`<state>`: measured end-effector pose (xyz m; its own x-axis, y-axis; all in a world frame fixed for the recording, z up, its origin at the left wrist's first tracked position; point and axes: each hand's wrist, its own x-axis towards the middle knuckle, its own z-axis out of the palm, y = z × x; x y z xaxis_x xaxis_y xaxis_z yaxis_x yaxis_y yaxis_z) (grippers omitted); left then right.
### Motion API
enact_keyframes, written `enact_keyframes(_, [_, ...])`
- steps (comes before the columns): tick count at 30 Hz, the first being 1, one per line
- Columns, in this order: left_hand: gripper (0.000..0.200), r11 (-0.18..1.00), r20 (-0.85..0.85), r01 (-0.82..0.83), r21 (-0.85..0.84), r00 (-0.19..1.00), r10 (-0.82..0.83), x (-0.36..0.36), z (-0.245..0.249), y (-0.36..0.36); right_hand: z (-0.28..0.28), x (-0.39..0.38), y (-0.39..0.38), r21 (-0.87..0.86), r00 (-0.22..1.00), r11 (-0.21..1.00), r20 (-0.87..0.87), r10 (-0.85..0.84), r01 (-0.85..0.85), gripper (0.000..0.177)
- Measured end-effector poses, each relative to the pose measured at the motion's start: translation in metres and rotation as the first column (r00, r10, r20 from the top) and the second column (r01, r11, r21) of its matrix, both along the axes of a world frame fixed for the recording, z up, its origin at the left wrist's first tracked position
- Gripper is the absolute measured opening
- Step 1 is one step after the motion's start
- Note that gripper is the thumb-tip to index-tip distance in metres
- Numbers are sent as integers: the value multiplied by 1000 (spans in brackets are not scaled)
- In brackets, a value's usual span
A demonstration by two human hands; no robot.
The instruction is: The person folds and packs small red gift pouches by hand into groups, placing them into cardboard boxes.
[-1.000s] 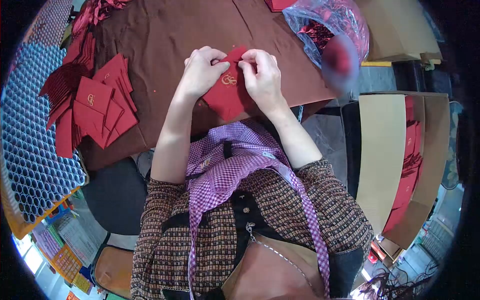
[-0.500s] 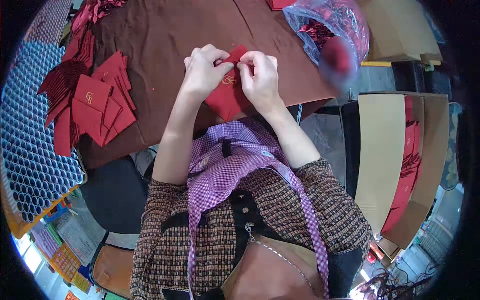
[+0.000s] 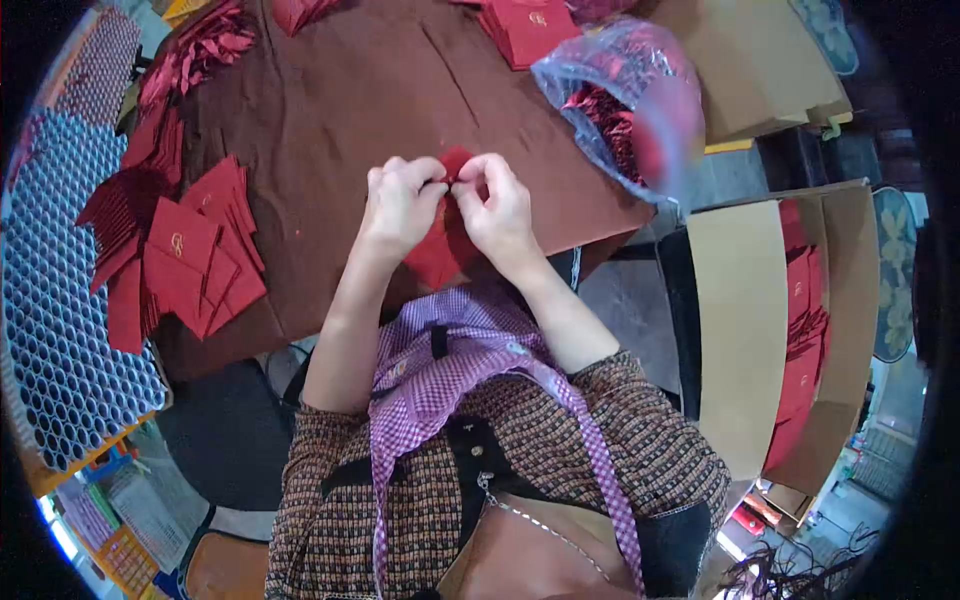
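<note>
A red envelope-like pouch (image 3: 436, 258) lies on the brown cloth at the table's near edge, under both hands. My left hand (image 3: 402, 205) pinches its upper part, thumb against fingers. Close on the other side, my right hand (image 3: 495, 210) pinches the same upper part, the fingertips of both hands nearly meeting. The exact fold or tie between the fingertips is too small to make out. The hands cover most of the pouch's gold print.
Stacks of red pouches (image 3: 180, 240) lie to the left, others (image 3: 525, 30) at the back. A clear plastic bag (image 3: 600, 70) of red pieces sits at the right. Beside the table stands a cardboard box (image 3: 740, 320) holding more red pouches. Blue honeycomb-like material (image 3: 60, 300) stands far left.
The view has shifted, so the table appears lower. My hands have come closer together at the pouch's upper part, covering more of the gold print.
</note>
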<state>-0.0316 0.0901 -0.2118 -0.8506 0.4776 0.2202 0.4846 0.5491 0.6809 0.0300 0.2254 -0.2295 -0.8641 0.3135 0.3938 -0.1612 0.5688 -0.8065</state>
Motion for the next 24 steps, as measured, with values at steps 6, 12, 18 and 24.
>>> enact_keyframes(6, [23, 999, -51, -6, -37, 999, 4, 7, 2, 3, 8, 3, 4, -67, 994, 997, 97, 43, -37, 16])
enact_keyframes(12, [27, 997, 163, -71, 10, 984, 69, 8, 0, 5, 7, 4, 6, 16, 997, 998, 48, 60, -61, 16])
enact_keyframes(18, [19, 970, 382, -39, 239, 922, -57, -2, -12, 1, 9, 7, 8, 10, 1000, 1000, 13, 20, -21, 13])
enact_keyframes(24, [19, 894, 665, -135, 428, 717, -210, 2, 1, -4, 16, 12, 8, -16, 998, 998, 25, 56, -55, 15])
